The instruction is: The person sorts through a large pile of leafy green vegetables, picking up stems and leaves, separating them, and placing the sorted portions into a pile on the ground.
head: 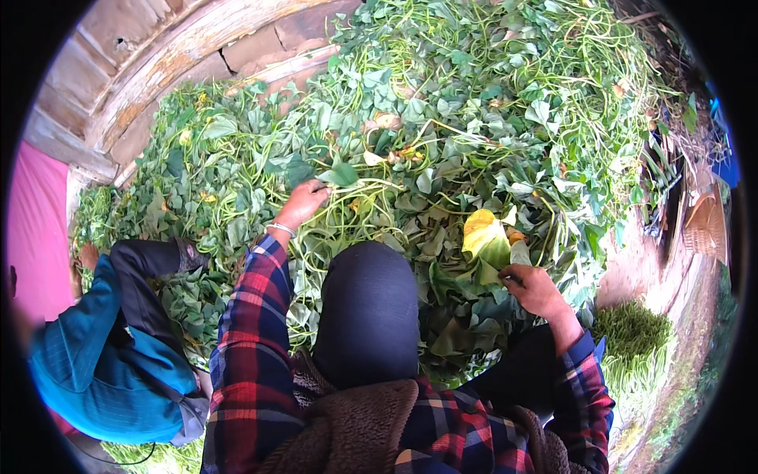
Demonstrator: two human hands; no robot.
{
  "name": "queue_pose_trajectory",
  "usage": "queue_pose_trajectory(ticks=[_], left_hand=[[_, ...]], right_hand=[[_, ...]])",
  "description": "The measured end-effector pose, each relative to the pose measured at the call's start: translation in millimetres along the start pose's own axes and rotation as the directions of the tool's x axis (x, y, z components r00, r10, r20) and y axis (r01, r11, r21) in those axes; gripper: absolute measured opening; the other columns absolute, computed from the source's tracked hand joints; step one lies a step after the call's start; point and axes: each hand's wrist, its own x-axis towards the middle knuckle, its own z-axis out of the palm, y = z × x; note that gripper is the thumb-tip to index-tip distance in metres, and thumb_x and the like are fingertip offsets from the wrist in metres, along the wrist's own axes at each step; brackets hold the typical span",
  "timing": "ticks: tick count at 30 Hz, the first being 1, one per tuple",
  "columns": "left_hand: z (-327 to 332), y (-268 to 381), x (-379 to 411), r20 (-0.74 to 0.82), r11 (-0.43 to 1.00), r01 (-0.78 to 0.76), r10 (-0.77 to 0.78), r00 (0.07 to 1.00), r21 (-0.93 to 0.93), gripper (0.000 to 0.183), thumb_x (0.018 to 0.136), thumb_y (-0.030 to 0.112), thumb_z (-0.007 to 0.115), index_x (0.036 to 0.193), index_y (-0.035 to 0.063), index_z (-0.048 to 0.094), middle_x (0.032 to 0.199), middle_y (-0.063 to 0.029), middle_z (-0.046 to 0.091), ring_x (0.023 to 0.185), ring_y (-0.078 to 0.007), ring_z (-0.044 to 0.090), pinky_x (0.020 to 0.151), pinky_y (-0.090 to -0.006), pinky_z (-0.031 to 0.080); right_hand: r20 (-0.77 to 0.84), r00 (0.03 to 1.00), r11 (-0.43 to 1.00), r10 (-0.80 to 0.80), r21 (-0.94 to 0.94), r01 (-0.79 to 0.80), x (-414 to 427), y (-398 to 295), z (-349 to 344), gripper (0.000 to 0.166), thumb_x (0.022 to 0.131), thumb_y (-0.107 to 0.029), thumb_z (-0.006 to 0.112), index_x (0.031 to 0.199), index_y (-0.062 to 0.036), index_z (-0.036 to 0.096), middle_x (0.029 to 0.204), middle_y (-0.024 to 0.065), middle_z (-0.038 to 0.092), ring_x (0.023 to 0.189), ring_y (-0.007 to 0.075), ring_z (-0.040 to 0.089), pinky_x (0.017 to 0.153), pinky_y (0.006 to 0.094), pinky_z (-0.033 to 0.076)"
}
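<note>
My left hand (pixel 303 204), with a pale bangle at the wrist, pinches the end of a small bunch of green leaf stalks (pixel 364 182). A broad green leaf (pixel 340 175) lies just beyond its fingertips. Lower right, my right hand (pixel 531 289) has its thumb and fingers closed on the edge of a green leaf (pixel 487 274). Directly above that is a large yellow-green leaf (pixel 484 234). Both hands are over a deep heap of leafy vines (pixel 450 112) with long thin stalks. My raised knee (pixel 368 308) in dark cloth stands between my arms.
A person in a teal top (pixel 112 379) sits close at my left, beside pink cloth (pixel 38 231). A weathered wooden wall (pixel 195 53) borders the heap at upper left. To the right are a woven basket (pixel 706 228) and a stack of bundled green stalks (pixel 636 338).
</note>
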Motion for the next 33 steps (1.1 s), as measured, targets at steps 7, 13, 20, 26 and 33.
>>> queue_pose_trajectory(ticks=[7, 13, 20, 26, 33], left_hand=[[-57, 112, -18, -0.124, 0.753, -0.140, 0.078, 0.989, -0.643, 0.017, 0.085, 0.010, 0.056, 0.100, 0.0019, 0.055, 0.084, -0.0036, 0.059, 0.074, -0.0116, 0.056, 0.067, -0.0227, 0.045], [-86, 179, -31, -0.330, 0.428, -0.389, 0.208, 0.921, -0.815, 0.011, 0.085, 0.008, 0.054, 0.096, 0.0050, 0.053, 0.075, -0.0028, 0.054, 0.067, -0.0124, 0.052, 0.065, -0.0286, 0.046], [-86, 257, -58, -0.503, 0.340, -0.581, 0.295, 0.813, -0.740, 0.008, 0.083, 0.007, 0.057, 0.090, 0.0060, 0.055, 0.069, -0.0016, 0.051, 0.064, -0.0131, 0.049, 0.064, -0.0294, 0.045], [-108, 302, -80, -0.606, 0.134, -0.685, 0.368, 0.705, -0.716, 0.010, 0.081, 0.008, 0.058, 0.090, 0.0075, 0.053, 0.073, -0.0035, 0.051, 0.069, -0.0140, 0.049, 0.068, -0.0316, 0.044], [-16, 341, -92, -0.529, 0.527, -0.736, 0.516, 0.674, -0.425, 0.014, 0.084, 0.005, 0.058, 0.098, 0.0031, 0.056, 0.079, -0.0015, 0.057, 0.069, -0.0099, 0.055, 0.066, -0.0233, 0.046]], right_hand=[[-0.036, 0.998, 0.998, -0.057, -0.042, 0.055, -7, 4, -4, 0.018, 0.081, -0.017, 0.056, 0.093, -0.0050, 0.062, 0.082, 0.0166, 0.063, 0.078, 0.0338, 0.061, 0.070, 0.0390, 0.048], [-0.047, 0.998, 0.997, -0.034, -0.063, 0.031, -11, 10, -5, 0.020, 0.081, -0.021, 0.056, 0.095, -0.0080, 0.063, 0.083, 0.0166, 0.063, 0.080, 0.0337, 0.061, 0.071, 0.0398, 0.048], [-0.078, 0.996, 0.997, -0.029, -0.077, 0.023, -12, 18, -5, 0.022, 0.081, -0.024, 0.056, 0.096, -0.0088, 0.063, 0.085, 0.0160, 0.064, 0.082, 0.0335, 0.060, 0.073, 0.0404, 0.048], [-0.136, 0.988, 0.996, -0.074, -0.052, 0.067, -10, 13, -8, 0.021, 0.081, -0.021, 0.057, 0.094, -0.0066, 0.063, 0.085, 0.0160, 0.064, 0.082, 0.0327, 0.061, 0.072, 0.0392, 0.049], [-0.366, 0.927, 0.590, 0.084, 0.768, 0.249, -4, -40, -74, 0.049, 0.090, -0.047, 0.048, 0.103, -0.0010, 0.058, 0.077, 0.0036, 0.059, 0.062, 0.0095, 0.051, 0.053, 0.0217, 0.042]])
